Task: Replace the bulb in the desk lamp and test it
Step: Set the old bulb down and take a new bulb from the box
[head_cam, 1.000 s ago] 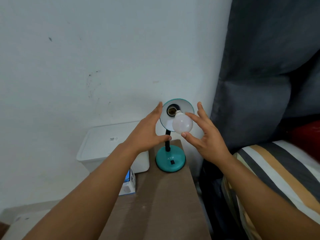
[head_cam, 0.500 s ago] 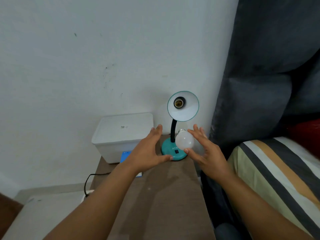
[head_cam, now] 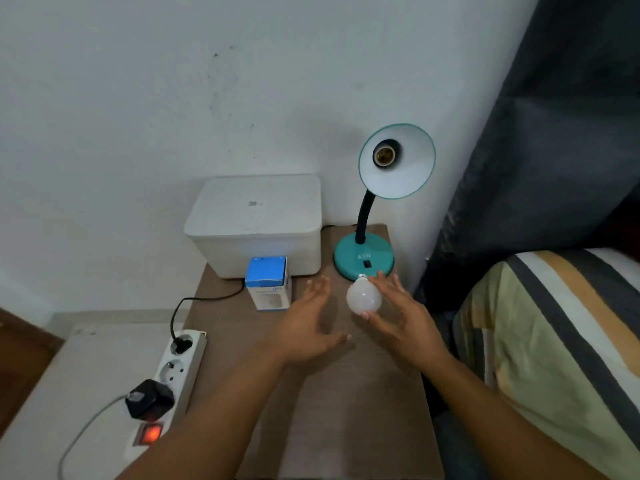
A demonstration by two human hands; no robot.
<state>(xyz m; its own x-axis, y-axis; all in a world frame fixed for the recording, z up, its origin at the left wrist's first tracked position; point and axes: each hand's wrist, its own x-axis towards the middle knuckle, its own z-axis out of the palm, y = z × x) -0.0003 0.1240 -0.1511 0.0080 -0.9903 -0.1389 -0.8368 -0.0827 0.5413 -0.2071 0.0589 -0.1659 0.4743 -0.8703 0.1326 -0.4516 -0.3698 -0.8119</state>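
A teal desk lamp point(head_cam: 363, 259) stands at the back right of the brown table point(head_cam: 346, 410). Its shade point(head_cam: 401, 174) faces me and the socket point(head_cam: 383, 154) inside is bare. My right hand point(head_cam: 401, 317) holds a white bulb point(head_cam: 363, 298) by its globe, low over the table just in front of the lamp base, screw cap pointing away. My left hand point(head_cam: 308, 327) hovers open to the left of the bulb, fingers spread, holding nothing. A blue and white bulb box point(head_cam: 268, 284) stands upright left of my hands.
A white lidded container point(head_cam: 256, 223) sits behind the bulb box against the wall. A white power strip point(head_cam: 169, 379) with a lit red switch and two plugs lies left of the table. A striped bed point(head_cam: 554, 341) and a dark curtain point(head_cam: 554, 133) border the right side.
The bulb has come out of the lamp socket and my right hand has carried it down to table level. My left hand has left the shade and dropped alongside. The view has tilted down.
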